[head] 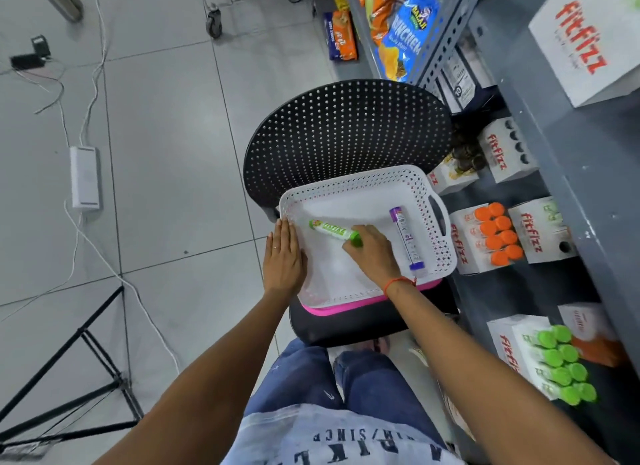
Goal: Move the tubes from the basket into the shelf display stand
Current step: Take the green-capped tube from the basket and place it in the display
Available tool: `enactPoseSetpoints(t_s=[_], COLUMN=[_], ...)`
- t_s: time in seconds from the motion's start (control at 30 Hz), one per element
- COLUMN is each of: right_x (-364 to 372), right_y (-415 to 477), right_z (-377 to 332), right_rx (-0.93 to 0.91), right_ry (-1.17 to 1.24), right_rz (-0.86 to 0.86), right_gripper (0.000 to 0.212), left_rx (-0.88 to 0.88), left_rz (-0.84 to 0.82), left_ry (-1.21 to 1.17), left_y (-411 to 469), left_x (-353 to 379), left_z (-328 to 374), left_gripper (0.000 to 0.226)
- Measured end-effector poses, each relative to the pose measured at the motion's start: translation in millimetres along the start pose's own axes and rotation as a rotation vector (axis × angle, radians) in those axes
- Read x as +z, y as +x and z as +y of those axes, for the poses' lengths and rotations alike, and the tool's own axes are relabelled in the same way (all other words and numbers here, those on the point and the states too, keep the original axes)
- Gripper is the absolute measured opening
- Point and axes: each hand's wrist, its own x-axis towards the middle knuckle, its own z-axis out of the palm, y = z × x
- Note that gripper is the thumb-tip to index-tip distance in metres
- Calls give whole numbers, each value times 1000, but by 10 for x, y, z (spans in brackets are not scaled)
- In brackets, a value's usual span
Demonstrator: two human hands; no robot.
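Note:
A white perforated basket rests on a black chair. Inside it lie a green tube and, to the right, a purple tube. My right hand is inside the basket with its fingers closed around the green tube's capped end. My left hand lies flat with fingers together on the basket's left rim. On the grey shelf to the right stand white display boxes: one filled with orange-capped tubes and one with green-capped tubes.
The black perforated chair back rises behind the basket. The grey shelf also carries more white boxes and snack bags. White cables, a white power adapter and a black tripod lie on the tiled floor at left.

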Motion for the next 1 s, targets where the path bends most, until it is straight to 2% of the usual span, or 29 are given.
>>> enactPoseSetpoints(t_s=[0.13, 0.23, 0.37, 0.47, 0.6, 0.77, 1.0], right_x=[-377, -724, -1227, -1633, -2215, -2829, -3461], right_y=[-61, -214, -476, -682, -1026, -1506, -2089], right_z=[7, -1, 7, 46, 118, 178, 232], right_rx=[22, 4, 27, 84, 181, 278, 325], right_ry=[2, 38, 55, -48, -47, -78, 16], right_rz=[54, 147, 319, 469, 583, 755, 847], right_gripper=[40, 37, 26, 12, 15, 17, 13], left_rx=[26, 121, 330, 476, 675, 834, 1008], left_rz=[7, 11, 63, 115, 203, 235, 210], left_ry=[23, 2, -38, -76, -165, -218, -263], left_y=[-26, -21, 115, 235, 367, 350, 152], left_x=[-70, -172, -348, -514, -731, -977, -1126], left_z=[24, 220, 823, 1371, 2086, 2849, 3587], left_gripper=[60, 61, 59, 56, 54, 54, 57])
